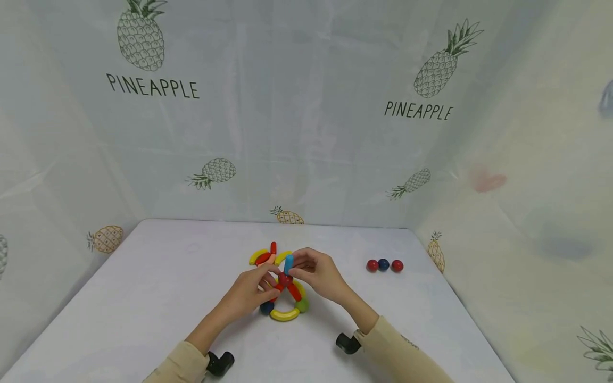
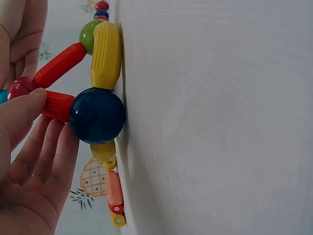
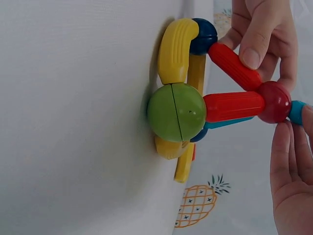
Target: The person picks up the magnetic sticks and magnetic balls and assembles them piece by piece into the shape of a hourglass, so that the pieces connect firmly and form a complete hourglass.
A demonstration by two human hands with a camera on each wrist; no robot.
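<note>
A magnetic ball-and-rod frame stands on the table, its base a ring of yellow curved rods with a green ball and a dark blue ball. Red rods slope up from the base to a red ball at the top. My left hand pinches the red rod above the dark blue ball, thumb close to the red ball. With thumb and fingers, my right hand holds a light blue rod upright on the red ball. In the right wrist view, fingers cover much of that rod.
Behind the frame lie loose yellow curved rods and red rods. Two red balls and a dark blue ball sit at the table's right side. A pineapple-print curtain hangs behind the white table.
</note>
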